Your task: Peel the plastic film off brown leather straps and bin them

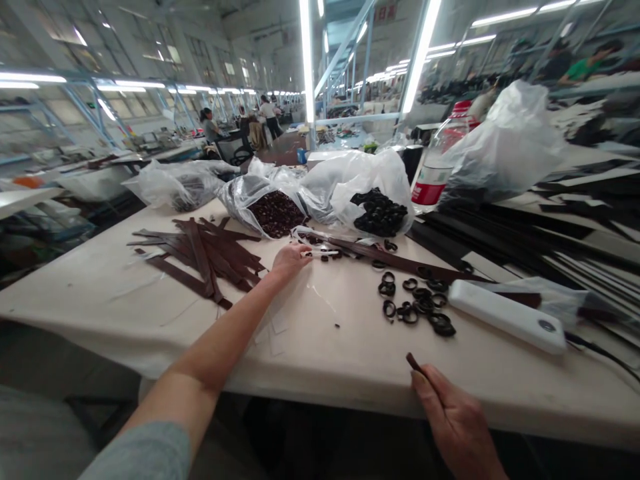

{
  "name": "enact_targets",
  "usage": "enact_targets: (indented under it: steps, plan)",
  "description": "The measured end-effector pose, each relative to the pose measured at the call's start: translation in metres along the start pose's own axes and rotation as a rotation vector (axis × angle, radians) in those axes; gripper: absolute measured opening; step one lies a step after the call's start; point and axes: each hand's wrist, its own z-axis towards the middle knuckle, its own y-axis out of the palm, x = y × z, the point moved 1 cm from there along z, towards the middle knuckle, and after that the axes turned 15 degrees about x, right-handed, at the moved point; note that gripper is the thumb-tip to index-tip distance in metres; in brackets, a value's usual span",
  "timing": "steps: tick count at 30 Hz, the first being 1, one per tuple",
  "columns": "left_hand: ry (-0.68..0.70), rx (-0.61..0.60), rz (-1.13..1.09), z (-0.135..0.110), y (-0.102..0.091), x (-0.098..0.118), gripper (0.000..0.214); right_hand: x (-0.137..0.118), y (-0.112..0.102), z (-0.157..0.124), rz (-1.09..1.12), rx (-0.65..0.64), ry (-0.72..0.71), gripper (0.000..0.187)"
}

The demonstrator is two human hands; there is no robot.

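My left hand (pixel 293 259) reaches far across the table, fingers drawn together beside a slim white stick (pixel 325 253) and some small dark pieces. Whether it grips the stick or something smaller is unclear. Near the front edge, my right hand (pixel 453 417) pinches a brown leather strip (pixel 413 362) between thumb and fingers; only its short end shows. Left of my reaching arm lies a pile of brown strips (pixel 203 257). Several black loops (pixel 423 301) are scattered ahead of my right hand.
Behind are plastic bags holding dark brown pieces (pixel 277 213) and black pieces (pixel 380 212). A red-labelled bottle (pixel 429 185) stands near them. A white corded device (pixel 505 316) lies at the right, before long black strips (pixel 500 230). Other people work in the background.
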Motion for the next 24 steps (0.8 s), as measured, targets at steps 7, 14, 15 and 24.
enact_targets:
  steps: [7,14,15,24]
  plan:
    - [-0.116,-0.031,-0.143,0.002,0.007,0.016,0.002,-0.005,-0.003,0.004,-0.007,-0.044,0.046,0.038]
    - [-0.391,-0.267,-0.524,-0.095,-0.018,0.042,0.043,-0.026,0.001,0.005,-0.064,-0.022,-0.074,0.037]
    - [-0.494,-0.306,-0.641,-0.112,-0.020,0.046,0.042,-0.033,0.002,0.006,-0.060,-0.020,-0.101,0.037]
    - [-0.905,-0.505,-1.085,-0.200,-0.017,0.077,0.034,-0.078,0.008,0.018,0.094,-0.101,-0.198,0.032]
